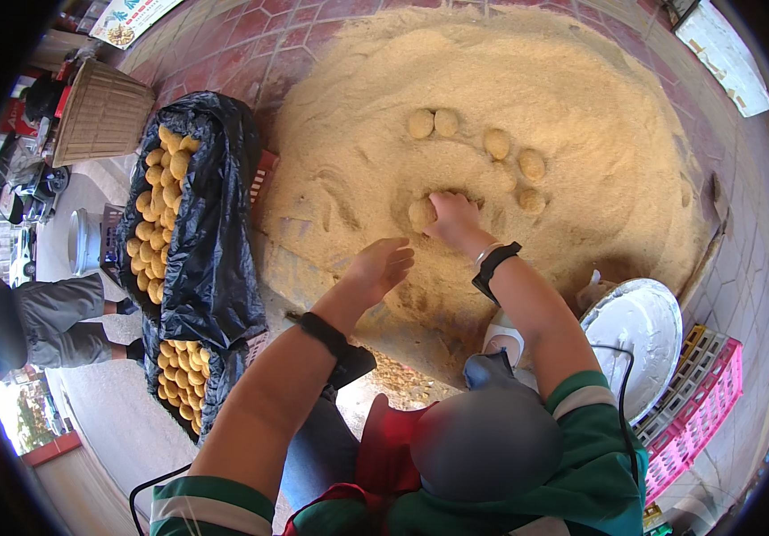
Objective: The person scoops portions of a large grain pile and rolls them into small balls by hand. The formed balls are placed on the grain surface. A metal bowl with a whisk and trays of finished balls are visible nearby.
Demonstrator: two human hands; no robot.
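Observation:
A wide heap of tan, sawdust-like powder is spread on the paved ground before me. My right hand reaches down into it, its fingers against a powder-coated round ball; how firmly they hold it is hidden. My left hand hovers over the near side of the powder, empty, fingers apart and slightly curled. Beyond my hands, several similar balls lie on the powder, among them a touching pair with one ball on the right, and another ball farther right.
Crates lined with black plastic hold many coated balls at left. A woven basket stands behind them. A person in grey shorts is at far left. At right are a white-coated round lid or basin and pink plastic crates.

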